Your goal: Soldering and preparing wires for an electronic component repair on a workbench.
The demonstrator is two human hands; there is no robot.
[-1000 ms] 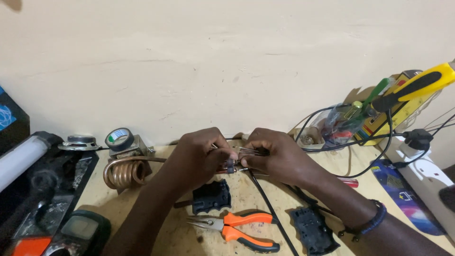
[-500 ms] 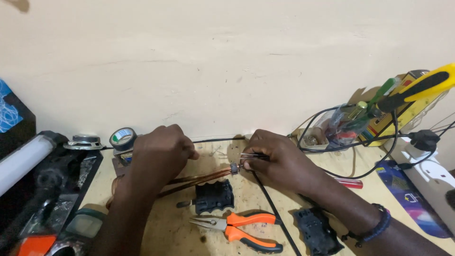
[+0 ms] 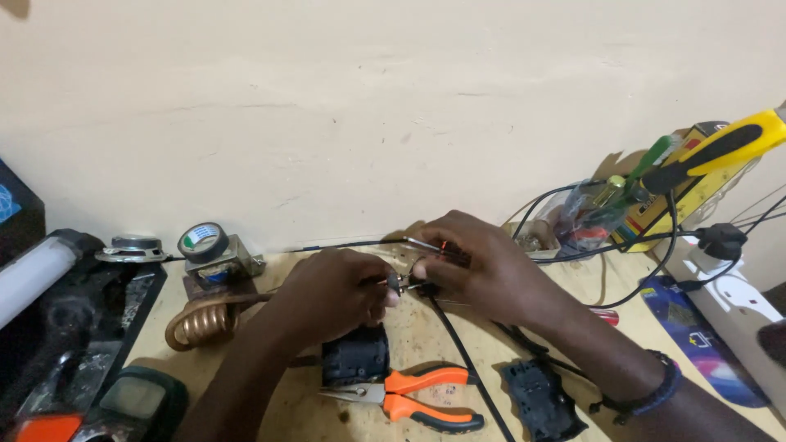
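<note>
My left hand (image 3: pixel 332 295) and my right hand (image 3: pixel 479 266) meet over the middle of the wooden bench (image 3: pixel 426 344). Together they pinch a small dark electrical part (image 3: pixel 401 284) with thin wire ends sticking out. A black cable (image 3: pixel 458 352) runs from that part down toward the bench's front edge. Another thin black wire (image 3: pixel 344 244) leads left from my right hand's fingers along the wall. What exactly lies inside my right fist is hidden.
Orange-handled pliers (image 3: pixel 417 397) and two black plastic blocks (image 3: pixel 356 356) (image 3: pixel 540 401) lie in front. A copper coil (image 3: pixel 201 319), a tape roll (image 3: pixel 203 241) and a multimeter (image 3: pixel 131 405) sit left. Screwdrivers in a bag (image 3: pixel 622 200) and a white power strip (image 3: pixel 737 286) are right.
My left hand, which had moved left toward the copper coil half a second ago, has come back to the small part at my right hand. My right hand stayed put.
</note>
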